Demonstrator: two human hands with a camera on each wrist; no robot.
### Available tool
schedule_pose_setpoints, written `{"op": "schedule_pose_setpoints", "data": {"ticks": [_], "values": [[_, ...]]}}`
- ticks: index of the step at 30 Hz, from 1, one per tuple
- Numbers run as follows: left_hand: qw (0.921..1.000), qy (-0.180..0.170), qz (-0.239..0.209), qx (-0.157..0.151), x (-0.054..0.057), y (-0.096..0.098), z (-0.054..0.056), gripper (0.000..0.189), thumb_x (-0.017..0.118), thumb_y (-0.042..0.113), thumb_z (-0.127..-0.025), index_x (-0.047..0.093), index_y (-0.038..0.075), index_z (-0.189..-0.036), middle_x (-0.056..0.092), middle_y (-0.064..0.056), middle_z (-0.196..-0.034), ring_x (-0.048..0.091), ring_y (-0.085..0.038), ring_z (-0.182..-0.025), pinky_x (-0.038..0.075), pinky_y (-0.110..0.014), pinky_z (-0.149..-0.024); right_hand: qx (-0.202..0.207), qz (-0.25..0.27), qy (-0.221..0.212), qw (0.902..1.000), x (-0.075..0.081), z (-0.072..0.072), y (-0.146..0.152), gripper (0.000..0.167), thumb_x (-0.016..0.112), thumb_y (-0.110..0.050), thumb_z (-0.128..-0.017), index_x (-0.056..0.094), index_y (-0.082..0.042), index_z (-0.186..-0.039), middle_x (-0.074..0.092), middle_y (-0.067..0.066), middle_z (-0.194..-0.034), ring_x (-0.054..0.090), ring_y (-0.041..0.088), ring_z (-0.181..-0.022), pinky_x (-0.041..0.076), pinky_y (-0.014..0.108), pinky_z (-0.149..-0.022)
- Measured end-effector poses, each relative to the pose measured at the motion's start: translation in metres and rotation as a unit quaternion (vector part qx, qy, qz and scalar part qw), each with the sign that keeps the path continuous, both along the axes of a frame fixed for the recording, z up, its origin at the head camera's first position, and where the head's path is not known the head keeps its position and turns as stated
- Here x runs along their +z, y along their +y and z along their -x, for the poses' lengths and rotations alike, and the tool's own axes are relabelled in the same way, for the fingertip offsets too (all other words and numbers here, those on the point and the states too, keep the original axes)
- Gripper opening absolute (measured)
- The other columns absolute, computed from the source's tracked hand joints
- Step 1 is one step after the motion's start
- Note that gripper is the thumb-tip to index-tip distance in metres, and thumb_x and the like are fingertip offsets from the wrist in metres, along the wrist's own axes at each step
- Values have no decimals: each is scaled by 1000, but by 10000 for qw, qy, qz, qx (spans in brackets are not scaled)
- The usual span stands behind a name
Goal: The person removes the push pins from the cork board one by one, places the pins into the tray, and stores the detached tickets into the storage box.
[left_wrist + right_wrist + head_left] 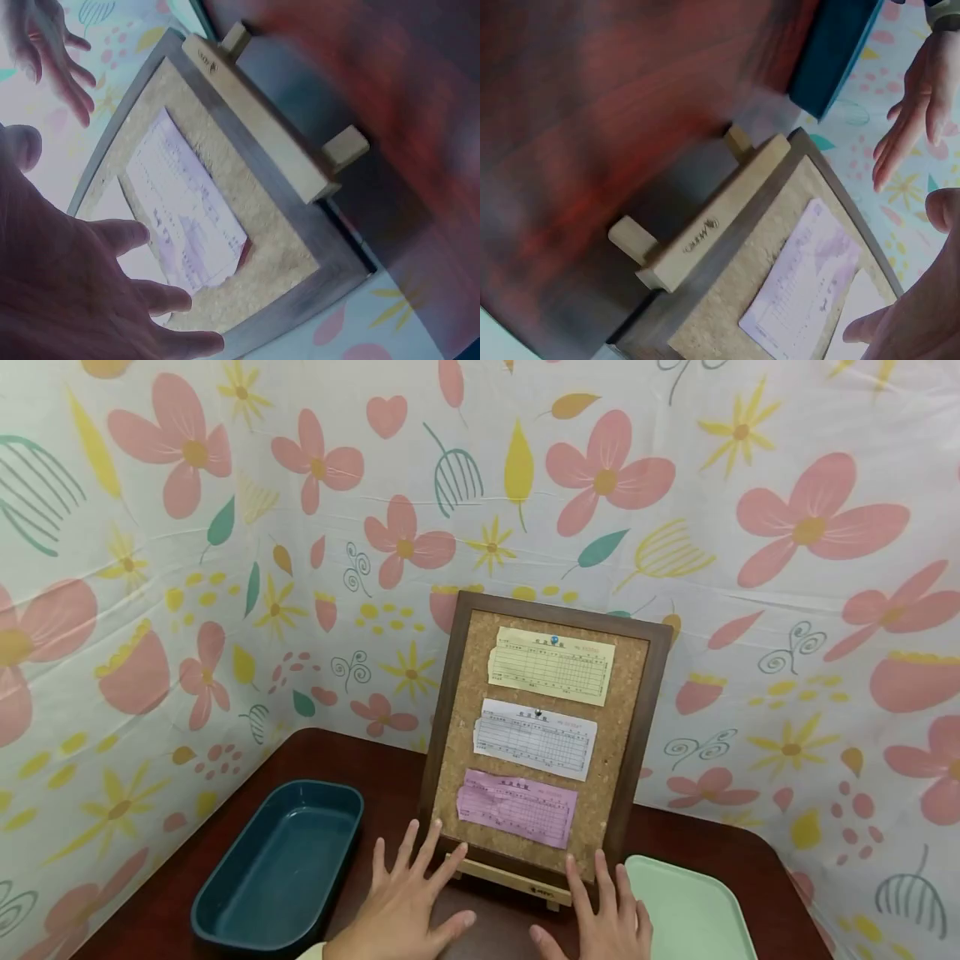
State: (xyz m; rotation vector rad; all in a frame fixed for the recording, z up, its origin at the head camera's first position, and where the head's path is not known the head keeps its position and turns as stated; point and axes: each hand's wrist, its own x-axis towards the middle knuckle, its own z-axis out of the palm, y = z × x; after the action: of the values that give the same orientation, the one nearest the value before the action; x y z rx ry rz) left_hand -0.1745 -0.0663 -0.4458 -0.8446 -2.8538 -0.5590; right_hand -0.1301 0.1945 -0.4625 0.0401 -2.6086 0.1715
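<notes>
A framed cork board (450, 727) leans upright on a small wooden easel (510, 878) at the back of the table. On it hang three printed paper slips, one above another: a yellow slip (551, 668) under a blue pushpin, a white slip (534, 742) under a dark pushpin, and a pink, creased slip (517, 810) lowest. Before the board's lower left corner, my left hand (405, 897) spreads its straight fingers. My right hand (607, 918) is likewise spread before the lower right corner. Both palms face the board, holding nothing.
To the left of the board stands a deep dark-blue tray (201, 906) with a raised rim. A flat pale-green tray (693, 902) lies at the right. Behind the dark red table (375, 770) hangs a flower-patterned cloth (495, 460).
</notes>
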Motion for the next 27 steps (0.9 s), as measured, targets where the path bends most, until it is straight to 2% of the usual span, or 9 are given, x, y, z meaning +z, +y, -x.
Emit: {"op": "schedule_pose_setpoints", "data": {"ticks": [3, 6, 12, 16, 21, 27], "values": [[9999, 129, -9, 74, 5, 1, 3, 71, 30, 70, -89, 28, 32, -149, 11, -13, -156, 3, -42, -139, 5, -77, -91, -18, 253, -564, 9981, 16, 3, 2, 85, 51, -74, -78, 47, -14, -139, 29, 20, -144, 25, 46, -127, 25, 67, -89], [9997, 189, -45, 170, 12, 2, 7, 72, 29, 72, -88, 26, 33, -149, 9, -10, -156, -1, -38, -140, 0, -75, -93, 9, 519, -1012, 9935, 31, 6, 4, 88, 49, -73, -80, 39, -13, -144, 21, 20, -149, 16, 48, -131, 19, 68, -92], [9978, 511, -216, 370, 26, 4, 17, 73, 28, 70, -90, 31, 27, -149, 12, -11, -156, 0, -36, -141, -1, -71, -97, 149, 984, -1445, 9845, 60, 16, 10, 90, 48, -69, -84, 27, -11, -149, 9, 23, -151, 4, 50, -134, 10, 70, -93], [9953, 740, -335, 523, 36, 9, 27, 74, 27, 70, -90, 30, 24, -149, 13, -11, -156, -1, -33, -141, 0, -69, -98, 213, 1180, -1364, 9834, 78, 23, 14, 91, 43, -70, -86, 19, -11, -151, 5, 24, -151, 0, 49, -134, 6, 69, -94], [9910, 1008, -586, 663, 49, 13, 38, 75, 28, 68, -91, 32, 20, -149, 16, -13, -155, 4, -35, -141, 3, -68, -99, 388, 1227, -926, 9874, 93, 30, 17, 87, 46, -64, -89, 20, -9, -150, 6, 24, -150, 7, 51, -132, 9, 69, -93], [9845, 1265, -962, 742, 62, 18, 51, 66, 46, 55, -93, 38, 13, -144, 27, -16, -149, 17, -39, -136, 10, -64, -99, 516, 1395, -483, 9877, 103, 40, 21, 81, 53, -55, -90, 23, -8, -149, 12, 25, -148, 17, 51, -126, 16, 68, -89]]}}
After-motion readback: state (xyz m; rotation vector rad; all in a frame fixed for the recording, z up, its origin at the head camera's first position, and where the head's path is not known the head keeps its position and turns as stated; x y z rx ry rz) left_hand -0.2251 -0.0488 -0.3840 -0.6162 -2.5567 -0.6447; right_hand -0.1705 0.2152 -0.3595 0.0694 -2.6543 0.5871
